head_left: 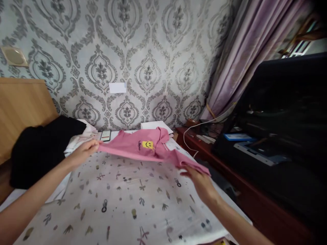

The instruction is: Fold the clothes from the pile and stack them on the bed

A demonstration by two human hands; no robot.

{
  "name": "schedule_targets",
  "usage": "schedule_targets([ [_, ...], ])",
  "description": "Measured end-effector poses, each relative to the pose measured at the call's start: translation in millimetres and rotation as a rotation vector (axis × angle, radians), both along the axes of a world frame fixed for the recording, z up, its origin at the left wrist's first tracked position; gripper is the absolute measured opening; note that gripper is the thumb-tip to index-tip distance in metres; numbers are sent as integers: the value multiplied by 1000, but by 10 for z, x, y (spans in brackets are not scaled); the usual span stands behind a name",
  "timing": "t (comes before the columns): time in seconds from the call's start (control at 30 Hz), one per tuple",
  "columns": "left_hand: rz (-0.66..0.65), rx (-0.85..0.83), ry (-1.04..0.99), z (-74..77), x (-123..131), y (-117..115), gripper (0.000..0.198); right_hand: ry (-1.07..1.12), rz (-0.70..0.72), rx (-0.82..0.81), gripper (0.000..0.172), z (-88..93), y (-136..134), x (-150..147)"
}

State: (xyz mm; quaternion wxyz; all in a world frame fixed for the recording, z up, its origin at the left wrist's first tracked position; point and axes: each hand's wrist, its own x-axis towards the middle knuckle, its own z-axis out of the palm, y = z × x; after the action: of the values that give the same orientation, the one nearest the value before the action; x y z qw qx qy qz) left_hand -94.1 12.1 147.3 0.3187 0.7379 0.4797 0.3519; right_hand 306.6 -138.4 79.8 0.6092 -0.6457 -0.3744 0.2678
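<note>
A pink shirt (pixel 133 143) with a yellow smiley patch and small dark lettering is stretched out over a patterned white sheet (pixel 114 204). Its near edge is lifted off the sheet, while the collar end lies toward the wall. My left hand (pixel 88 149) is closed in a pinch on the left corner of that edge. On the right, my right hand (pixel 200 180) grips the shirt's lower right part, its fingers partly hidden by the cloth.
Black cloth (pixel 38 146) and light fabric (pixel 81 139) are heaped at left beside a wooden headboard (pixel 22 112). A phone (pixel 105 135) lies near the wall. Right stands a dark red cabinet (pixel 245 183) with a white cable (pixel 187 136) and a large black screen (pixel 288 102).
</note>
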Motion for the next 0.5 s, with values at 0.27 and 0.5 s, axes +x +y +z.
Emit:
schedule_targets([
  [0.27,33,-449,-101,-895,-275,-387,54,296,95,-168,45,-652,-553,-407],
  [0.5,-10,-505,-90,-628,-430,-516,46,181,5,-149,51,-531,-1059,-670],
])
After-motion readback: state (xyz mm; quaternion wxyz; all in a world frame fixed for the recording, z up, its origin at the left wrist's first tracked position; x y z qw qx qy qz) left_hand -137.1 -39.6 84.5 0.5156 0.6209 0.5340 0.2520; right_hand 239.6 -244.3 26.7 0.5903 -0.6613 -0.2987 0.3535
